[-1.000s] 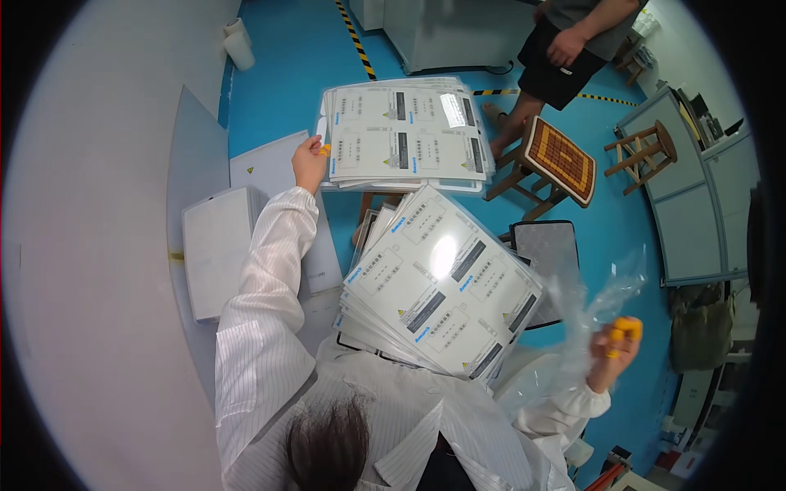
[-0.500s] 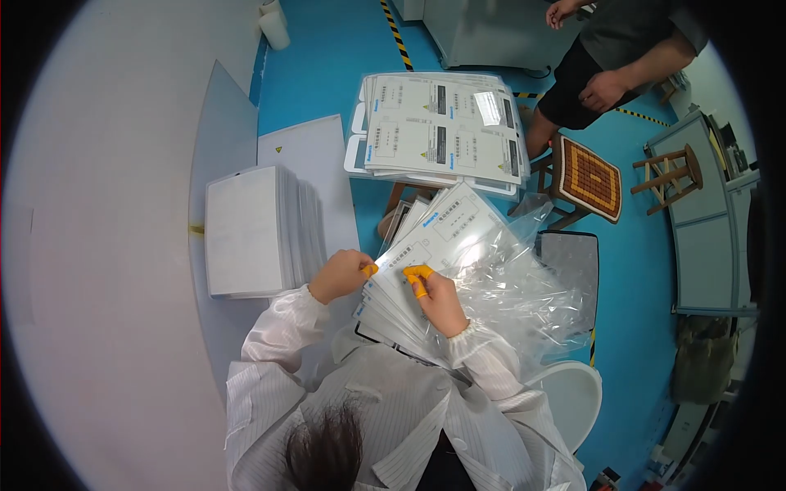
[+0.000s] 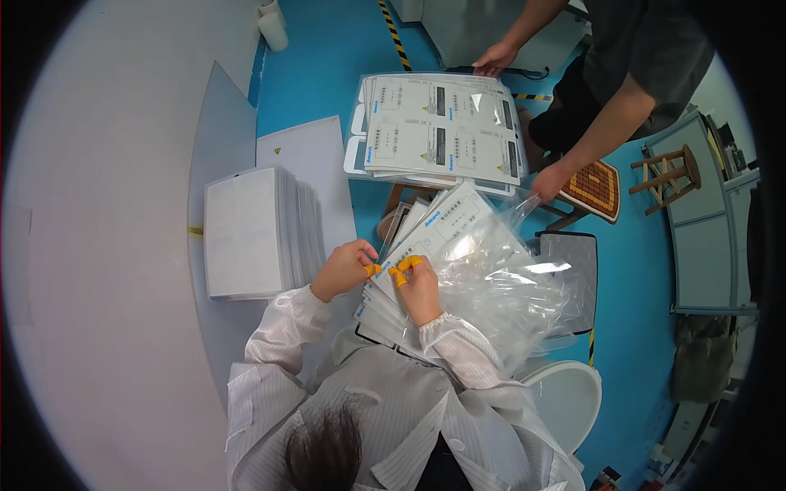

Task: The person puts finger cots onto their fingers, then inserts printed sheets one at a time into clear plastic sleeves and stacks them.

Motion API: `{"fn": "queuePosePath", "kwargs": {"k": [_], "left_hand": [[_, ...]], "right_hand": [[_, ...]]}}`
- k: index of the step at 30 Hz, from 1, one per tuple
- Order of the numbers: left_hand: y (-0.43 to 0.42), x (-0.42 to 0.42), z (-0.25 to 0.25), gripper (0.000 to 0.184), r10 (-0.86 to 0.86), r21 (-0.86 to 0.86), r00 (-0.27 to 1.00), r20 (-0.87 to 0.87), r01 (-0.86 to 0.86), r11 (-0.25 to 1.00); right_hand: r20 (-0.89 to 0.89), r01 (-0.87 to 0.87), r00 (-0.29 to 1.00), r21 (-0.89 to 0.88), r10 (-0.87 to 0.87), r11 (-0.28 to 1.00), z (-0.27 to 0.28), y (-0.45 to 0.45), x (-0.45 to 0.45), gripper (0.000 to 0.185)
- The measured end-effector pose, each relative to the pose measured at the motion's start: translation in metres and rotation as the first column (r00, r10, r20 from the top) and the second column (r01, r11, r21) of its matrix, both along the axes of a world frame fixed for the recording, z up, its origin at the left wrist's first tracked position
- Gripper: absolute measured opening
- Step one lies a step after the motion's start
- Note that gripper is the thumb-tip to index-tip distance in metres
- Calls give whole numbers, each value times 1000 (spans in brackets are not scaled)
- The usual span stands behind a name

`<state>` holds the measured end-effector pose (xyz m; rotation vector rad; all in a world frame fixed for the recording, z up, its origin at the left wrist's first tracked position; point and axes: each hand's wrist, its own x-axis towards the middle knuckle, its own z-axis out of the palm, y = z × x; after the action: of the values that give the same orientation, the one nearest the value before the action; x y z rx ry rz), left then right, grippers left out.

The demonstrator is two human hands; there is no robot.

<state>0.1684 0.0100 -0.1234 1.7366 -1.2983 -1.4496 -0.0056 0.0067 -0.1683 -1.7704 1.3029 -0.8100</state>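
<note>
Yellow finger cots cover fingertips on both hands. At the left edge of the top printed panel sheet, my left hand pinches the sheet's edge. My right hand is closed in a pinch just beside it, over the same sheet; what lies between its fingertips is too small to make out. The sheet is white with black print and blue lettering, on a fanned stack of similar sheets in front of me. Crumpled clear plastic film spreads over the stack's right side.
White panels stand stacked at left. Ahead lies a pile of larger printed sheets, with a co-worker's hands at its right side and far edge. A stool with a beaded seat and a wooden stool stand right.
My right hand has moved left across the sheet, close to my left hand. The co-worker has leaned in and reached both hands to the far pile. The clear film has shifted.
</note>
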Motion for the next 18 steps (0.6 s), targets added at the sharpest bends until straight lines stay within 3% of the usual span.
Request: {"fn": "queuePosePath", "kwargs": {"k": [2,4,8,12,14,16,18], "left_hand": [[-2,-2,0,17,21,16,999,-37,-20,1000],[-5,-2,4,18,32,9,999,-24,-32,999],[-4,3,-2,17,-3,0,1000,-30,3,1000],[-3,1,-3,20,53,49,984,-170,-45,998],[-2,1,-1,22,94,66,976,-196,-83,994],[1,3,0,27,80,98,940,-332,-50,994],[5,5,2,29,47,66,945,-322,-27,997]], "right_hand": [[50,34,998,-3,-34,999,10,2,0,29],[1,-132,991,1,132,991,23,11,7,22],[-3,-91,996,-17,91,996,2,5,7,20],[59,-12,998,21,11,1000,5,3,1,20],[66,-123,990,14,122,992,18,9,3,14],[40,-119,992,-2,119,993,9,10,4,13],[18,-117,993,-21,117,993,2,8,3,12]]}}
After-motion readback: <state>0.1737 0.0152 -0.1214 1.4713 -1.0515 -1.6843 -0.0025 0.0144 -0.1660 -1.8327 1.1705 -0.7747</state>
